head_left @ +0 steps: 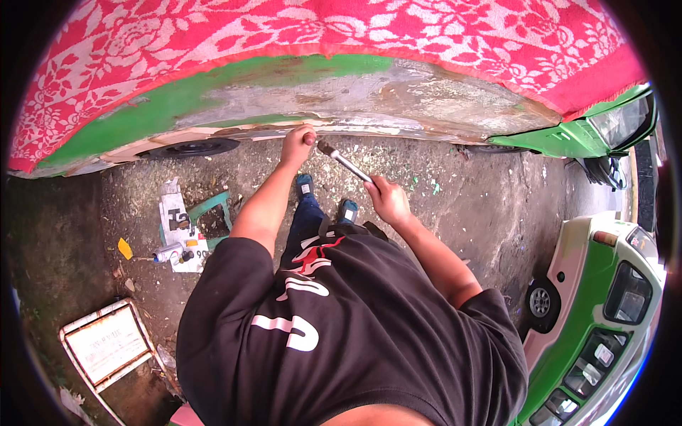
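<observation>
My right hand [389,201] is wrapped round the handle of a hammer [348,165]. Its dark head points up and left, a short gap away from my left hand [295,148]. The left hand is closed at the lower edge of a vehicle's side panel [398,99], gripping a tool of which only a round brown handle end [308,138] shows; the rest of it is hidden. Green paint, bare grey metal and rusty patches mix on the panel. A red and white floral cloth [320,28] hangs over the vehicle above it.
On the ground at left lie a green frame [214,207], papers or boards [172,206], a can [168,253] and a yellow scrap [125,248]. A rusty-framed white sign [108,344] stands lower left. A green and white van [575,284] is parked at right. Paint flakes litter the ground.
</observation>
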The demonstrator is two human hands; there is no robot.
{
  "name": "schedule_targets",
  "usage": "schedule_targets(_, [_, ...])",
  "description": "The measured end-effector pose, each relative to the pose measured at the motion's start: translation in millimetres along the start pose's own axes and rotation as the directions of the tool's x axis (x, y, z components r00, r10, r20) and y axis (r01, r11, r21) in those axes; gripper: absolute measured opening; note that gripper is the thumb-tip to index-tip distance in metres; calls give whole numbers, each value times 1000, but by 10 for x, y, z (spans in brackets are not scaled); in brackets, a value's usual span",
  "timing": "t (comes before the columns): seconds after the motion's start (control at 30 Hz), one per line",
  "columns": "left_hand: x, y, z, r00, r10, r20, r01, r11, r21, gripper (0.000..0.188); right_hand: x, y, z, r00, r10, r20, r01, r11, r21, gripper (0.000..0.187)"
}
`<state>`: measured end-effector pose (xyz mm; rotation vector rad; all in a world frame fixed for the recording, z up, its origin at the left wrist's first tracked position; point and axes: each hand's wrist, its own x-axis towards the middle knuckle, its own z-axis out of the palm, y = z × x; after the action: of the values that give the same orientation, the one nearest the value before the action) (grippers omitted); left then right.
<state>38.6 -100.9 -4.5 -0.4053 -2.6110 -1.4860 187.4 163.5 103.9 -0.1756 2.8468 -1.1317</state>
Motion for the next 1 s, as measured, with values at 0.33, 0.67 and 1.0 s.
schedule_targets(0.33, [-102, 226, 54, 992, 128, 12, -128, 992, -25, 19, -153, -87, -189, 992, 123, 25, -125, 985, 119, 29])
schedule_targets(0.67, [-13, 276, 44, 979, 177, 102, -183, 981, 63, 19, -183, -22, -281, 972, 228, 50, -232, 967, 101, 32])
schedule_targets(1.0, [155, 555, 42, 964, 63, 258, -115, 975, 192, 13, -128, -106, -327, 979, 203, 32, -205, 970, 130, 30])
